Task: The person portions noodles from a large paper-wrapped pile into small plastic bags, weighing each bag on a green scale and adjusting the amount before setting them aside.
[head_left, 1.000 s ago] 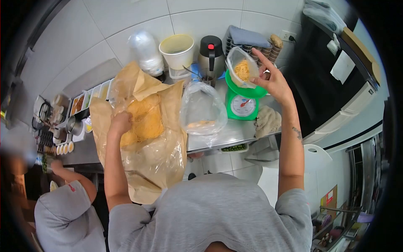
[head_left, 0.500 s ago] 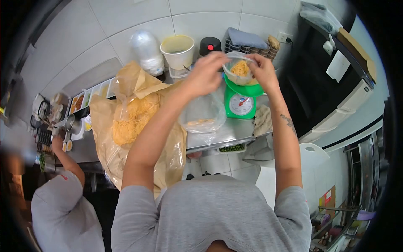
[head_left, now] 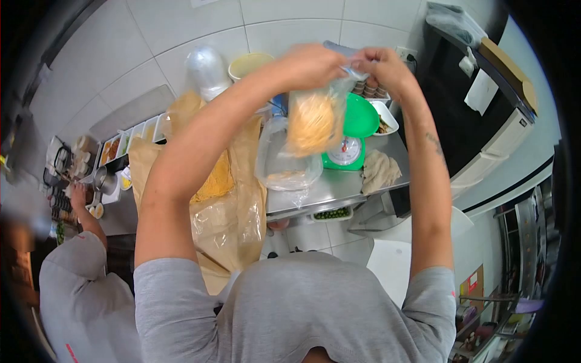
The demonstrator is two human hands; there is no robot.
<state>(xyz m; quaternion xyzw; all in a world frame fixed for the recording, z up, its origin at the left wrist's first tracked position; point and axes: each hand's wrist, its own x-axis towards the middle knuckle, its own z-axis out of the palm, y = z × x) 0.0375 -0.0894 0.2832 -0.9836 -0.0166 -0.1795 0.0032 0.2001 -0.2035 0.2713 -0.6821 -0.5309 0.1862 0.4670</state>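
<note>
A clear plastic bag of thin yellow noodles (head_left: 311,121) hangs in the air, blurred by motion. My left hand (head_left: 318,64) is closed at the top of this bag. Pinched at the bag's twisted upper end are the fingers of my right hand (head_left: 384,65). Just behind and to the right of the bag stands a green dial scale (head_left: 345,153) with a round green pan (head_left: 361,115). Below the bag lies an open clear plastic bag (head_left: 284,163) with a few pale pieces inside. A larger mass of yellow noodles (head_left: 215,181), partly hidden by my left arm, rests on brown paper (head_left: 233,218).
A white dish of food (head_left: 385,118) sits behind the scale, and a crumpled cloth (head_left: 380,171) lies at its right. Against the wall are a white tub (head_left: 247,63) and wrapped plastic lids (head_left: 207,69). A co-worker's arm (head_left: 91,227) reaches over the counter at left.
The noodle bag has come up off the scale pan and hangs left of it. Both hands have risen and closed together at its top. The noodle mass on the paper is now mostly behind my arm.
</note>
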